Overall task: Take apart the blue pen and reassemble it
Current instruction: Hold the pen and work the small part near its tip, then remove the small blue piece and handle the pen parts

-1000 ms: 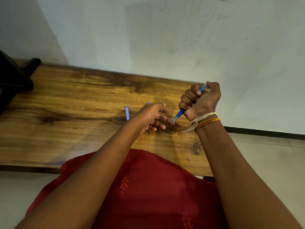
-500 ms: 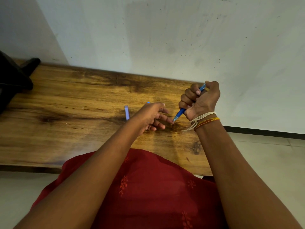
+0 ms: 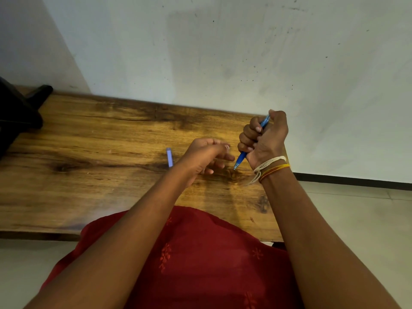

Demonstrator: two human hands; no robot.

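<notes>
- Your right hand (image 3: 264, 139) has its fingers wrapped round the blue pen (image 3: 241, 158) above the bench (image 3: 89, 152), tip slanting down towards your left hand (image 3: 206, 156).
- Your left hand hangs loosely curled near the tip; I cannot tell whether it holds some small part.
- Keep the barrel steady and bring any part in along its axis, not at an angle.
- The pen looks slim and glossy blue; a pale blue piece (image 3: 169, 157), probably the cap, lies on the bench just beside your left hand.
</notes>
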